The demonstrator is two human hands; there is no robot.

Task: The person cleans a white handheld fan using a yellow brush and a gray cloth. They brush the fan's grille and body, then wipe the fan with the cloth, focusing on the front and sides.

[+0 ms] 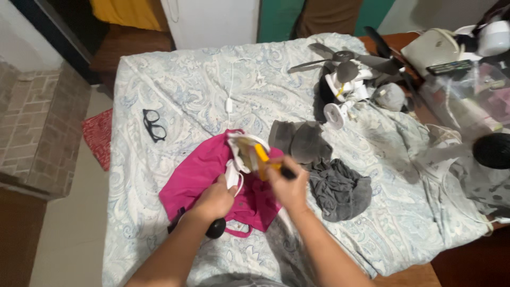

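Note:
My left hand [215, 199] grips a white plastic part [234, 172] that lies on a magenta cloth [199, 178]. My right hand [289, 188] holds a yellow-handled tool [261, 158], blurred by motion, with its tip against the white part. A small black round knob [216, 228] lies on the cloth just below my left wrist. Both hands work close together above the pale patterned bedsheet [175, 85].
Black glasses [154, 125] lie to the left on the sheet. Grey cloths [324, 170] sit right of my hands. Dismantled fan parts with dark blades [345, 74] lie at the far right, with a white cable [229, 90] beyond. A red mat [96, 135] lies on the floor.

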